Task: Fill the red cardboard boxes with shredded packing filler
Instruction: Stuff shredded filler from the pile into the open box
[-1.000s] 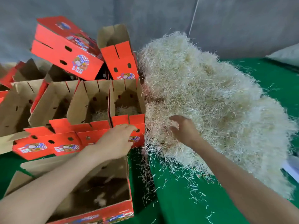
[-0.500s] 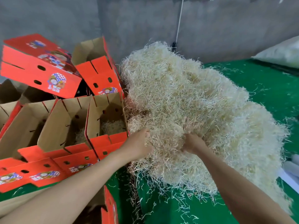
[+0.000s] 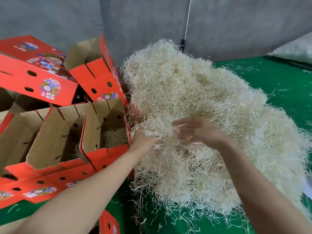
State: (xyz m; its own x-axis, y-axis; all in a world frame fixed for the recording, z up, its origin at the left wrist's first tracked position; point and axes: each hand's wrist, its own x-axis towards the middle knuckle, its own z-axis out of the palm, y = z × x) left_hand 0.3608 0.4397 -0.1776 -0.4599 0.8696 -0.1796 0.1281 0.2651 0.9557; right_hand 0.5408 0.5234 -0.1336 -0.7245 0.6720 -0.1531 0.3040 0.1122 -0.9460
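filler pile: on green table, long axis far-left to near-right
open box: touching pile's left edge, opening up, some filler inside
left hand: fingers buried in pile, grip can't tell
right hand: fingers spread loose, blurred

Forearms outstretched, left grip fingers hidden, right grip splayed

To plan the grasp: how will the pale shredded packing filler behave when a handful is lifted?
The pale shredded packing filler is probably light and floppy, being thin tangled strands. It will likely shed: loose strands litter the green surface.
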